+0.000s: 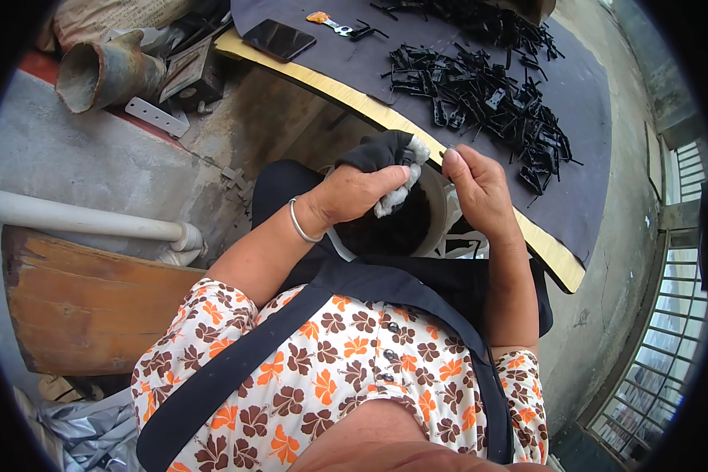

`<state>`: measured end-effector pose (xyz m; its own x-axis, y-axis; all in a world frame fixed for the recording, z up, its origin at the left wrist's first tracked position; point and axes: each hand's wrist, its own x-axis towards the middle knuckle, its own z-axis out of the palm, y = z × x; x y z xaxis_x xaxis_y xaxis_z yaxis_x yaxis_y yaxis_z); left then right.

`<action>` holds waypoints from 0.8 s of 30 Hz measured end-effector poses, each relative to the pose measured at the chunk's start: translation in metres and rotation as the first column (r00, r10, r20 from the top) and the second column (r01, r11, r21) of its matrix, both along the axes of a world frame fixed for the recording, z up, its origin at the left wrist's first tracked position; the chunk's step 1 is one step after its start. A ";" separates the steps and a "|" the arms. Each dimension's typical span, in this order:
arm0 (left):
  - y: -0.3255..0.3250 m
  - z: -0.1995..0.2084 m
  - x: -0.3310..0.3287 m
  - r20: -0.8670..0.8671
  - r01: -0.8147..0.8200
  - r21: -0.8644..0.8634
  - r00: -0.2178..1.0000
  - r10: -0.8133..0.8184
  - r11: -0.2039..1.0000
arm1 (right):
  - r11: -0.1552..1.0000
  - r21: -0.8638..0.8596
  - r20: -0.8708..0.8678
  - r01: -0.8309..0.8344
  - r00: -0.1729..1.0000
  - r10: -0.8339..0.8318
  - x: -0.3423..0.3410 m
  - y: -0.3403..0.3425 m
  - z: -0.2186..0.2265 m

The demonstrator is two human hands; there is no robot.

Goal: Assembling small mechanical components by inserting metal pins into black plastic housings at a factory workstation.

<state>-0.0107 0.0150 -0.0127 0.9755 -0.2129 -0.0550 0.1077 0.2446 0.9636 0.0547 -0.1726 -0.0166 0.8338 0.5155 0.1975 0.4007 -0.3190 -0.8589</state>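
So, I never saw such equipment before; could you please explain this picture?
There is no machine: a person works with two hands, seen from a wide head-worn camera looking down, so straight edges bend. The left hand holds a black and whitish cloth above a pale round bucket; the right hand has thumb and finger together, but anything between them is too small to tell. On the yellow-edged dark grey tabletop lie heaped small black parts and a flat black phone.
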 end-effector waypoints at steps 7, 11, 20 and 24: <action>0.002 -0.017 0.005 0.497 -0.272 0.405 0.867 0.040 0.873 | 0.978 0.072 -0.171 -0.196 0.964 0.205 -0.012 0.020 -0.010; -0.003 -0.018 0.005 0.617 -0.393 0.526 0.787 -0.021 0.755 | 0.992 0.065 -0.207 -0.106 0.971 0.117 -0.014 0.026 -0.028; 0.022 -0.033 -0.001 0.595 -0.475 0.770 0.775 -0.211 0.427 | 0.942 -0.186 0.544 0.278 0.828 -0.137 0.013 0.026 -0.004; 0.015 -0.028 0.003 0.706 -0.578 0.674 0.688 -0.169 0.460 | 0.771 -0.489 0.553 0.407 0.829 -0.088 0.040 0.037 0.000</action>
